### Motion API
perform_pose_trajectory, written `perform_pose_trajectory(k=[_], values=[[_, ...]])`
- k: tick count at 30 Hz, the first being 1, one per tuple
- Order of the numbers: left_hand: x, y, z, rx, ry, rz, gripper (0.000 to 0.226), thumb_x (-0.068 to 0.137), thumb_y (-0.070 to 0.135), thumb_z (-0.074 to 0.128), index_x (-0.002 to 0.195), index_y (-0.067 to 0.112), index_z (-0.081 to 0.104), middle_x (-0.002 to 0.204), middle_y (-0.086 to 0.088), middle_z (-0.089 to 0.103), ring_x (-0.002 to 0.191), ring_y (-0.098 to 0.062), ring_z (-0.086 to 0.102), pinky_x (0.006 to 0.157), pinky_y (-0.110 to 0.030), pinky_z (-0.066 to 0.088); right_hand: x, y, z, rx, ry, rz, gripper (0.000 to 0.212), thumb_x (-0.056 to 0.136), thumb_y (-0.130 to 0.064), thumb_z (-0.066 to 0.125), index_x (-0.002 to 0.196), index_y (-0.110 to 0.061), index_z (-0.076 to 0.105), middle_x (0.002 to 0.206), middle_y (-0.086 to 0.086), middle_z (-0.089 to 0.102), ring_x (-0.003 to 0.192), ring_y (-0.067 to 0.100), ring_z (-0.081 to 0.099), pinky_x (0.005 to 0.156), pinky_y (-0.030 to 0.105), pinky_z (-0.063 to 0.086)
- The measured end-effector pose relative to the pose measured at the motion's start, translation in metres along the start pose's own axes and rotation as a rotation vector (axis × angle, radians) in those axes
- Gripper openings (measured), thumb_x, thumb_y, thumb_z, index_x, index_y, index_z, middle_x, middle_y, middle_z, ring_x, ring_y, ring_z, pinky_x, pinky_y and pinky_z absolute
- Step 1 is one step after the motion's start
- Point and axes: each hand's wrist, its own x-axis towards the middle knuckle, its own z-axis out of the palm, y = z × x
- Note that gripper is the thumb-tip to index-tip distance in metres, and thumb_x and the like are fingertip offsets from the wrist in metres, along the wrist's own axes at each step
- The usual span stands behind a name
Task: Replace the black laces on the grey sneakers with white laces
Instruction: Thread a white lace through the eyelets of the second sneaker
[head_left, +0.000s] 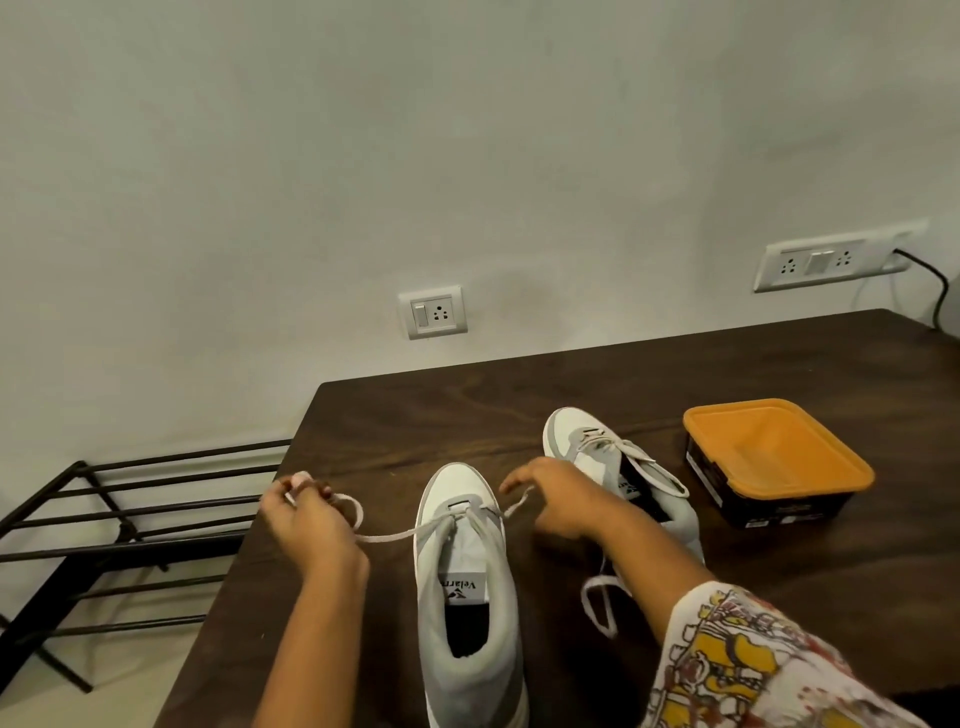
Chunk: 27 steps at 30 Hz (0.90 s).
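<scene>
Patterned sleeve (753, 670) on the right arm is closest to the lens, down at 5 o'clock. Sweeping from the left: a black metal rack (104, 519) stands off the table's edge at 9 o'clock. Then the left hand (306, 519) pinches one end of the white lace (395, 535) in curled fingertips, with a small loop of it just beside the hand. That lace runs into the toe-end eyelets of the near grey sneaker (467, 582), upright at 6 o'clock on the dark wooden table (415, 415), toe pointing away. At that sneaker's 2 o'clock, the right hand (550, 499) has its fingers curled over the lace's other end. Behind that arm the second sneaker (566, 431) leans on its side, loosely threaded in white, and its second lace (597, 608) trails toward the near edge. A black tub with an orange lid (779, 457) sits at 3 o'clock.
</scene>
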Motion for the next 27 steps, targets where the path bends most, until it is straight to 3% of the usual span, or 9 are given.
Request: perform_pose_trajectory(k=[5,9,13,18,21,24,27], values=[[-0.032,0.009,0.017,0.009,-0.387,0.051,0.019,0.098,0.015,0.048,0.084,0.027,0.053,0.068,0.002,0.050,0.052,-0.002,0.044,0.043,-0.012,0.038,-0.002,-0.043,0.001,0.330,0.043,-0.172,0.047,0.086,-0.008,0.058,0.130,-0.024,0.057,0.134,-0.004,0.055,0.124,0.012,0.050,0.101,0.021,0.038],[-0.050,0.016,0.028,-0.112,-0.588,0.013,0.022,0.097,0.012,0.049,0.080,0.024,0.058,0.059,0.009,0.055,0.049,-0.002,0.044,0.048,-0.017,0.039,0.000,-0.054,0.021,0.173,-0.077,-0.205,0.047,0.081,-0.043,0.070,0.125,-0.030,0.060,0.125,-0.004,0.062,0.115,0.013,0.056,0.099,0.029,0.045],[-0.045,0.022,0.025,-0.141,-0.497,0.056,0.020,0.098,0.014,0.047,0.082,0.024,0.055,0.062,0.005,0.046,0.043,-0.001,0.035,0.038,-0.014,0.030,0.006,-0.046,0.023,0.261,-0.136,-0.126,0.049,0.078,-0.044,0.074,0.123,-0.028,0.063,0.125,-0.005,0.061,0.115,0.011,0.055,0.098,0.023,0.042],[-0.013,0.029,0.002,-0.135,-0.162,0.269,0.021,0.098,0.013,0.049,0.084,0.030,0.052,0.072,0.007,0.047,0.048,0.001,0.042,0.041,-0.011,0.034,0.001,-0.037,0.015,0.287,-0.213,-0.089,0.050,0.085,-0.033,0.069,0.131,-0.019,0.057,0.132,-0.002,0.054,0.122,0.013,0.049,0.103,0.024,0.037],[0.009,0.027,-0.015,-0.119,0.013,0.337,0.022,0.097,0.014,0.049,0.083,0.031,0.050,0.069,0.007,0.048,0.049,0.000,0.043,0.045,-0.017,0.037,0.003,-0.037,0.018,0.276,-0.190,-0.078,0.044,0.087,-0.024,0.066,0.130,-0.020,0.058,0.135,-0.001,0.054,0.124,0.013,0.048,0.105,0.025,0.036],[0.014,0.021,-0.023,-0.077,-0.016,0.320,0.022,0.098,0.015,0.049,0.083,0.031,0.050,0.066,0.005,0.049,0.049,-0.001,0.045,0.042,-0.015,0.037,0.005,-0.037,0.022,0.265,-0.138,-0.048,0.043,0.083,-0.015,0.062,0.125,-0.023,0.062,0.132,0.000,0.056,0.121,0.013,0.051,0.104,0.027,0.041],[-0.002,0.019,-0.016,0.014,-0.163,0.295,0.019,0.096,0.016,0.052,0.087,0.032,0.054,0.080,0.004,0.056,0.066,-0.004,0.056,0.052,-0.011,0.048,0.003,-0.042,0.022,0.231,-0.067,-0.071,0.047,0.083,-0.014,0.061,0.129,-0.024,0.058,0.134,0.000,0.054,0.122,0.015,0.051,0.105,0.028,0.041]])
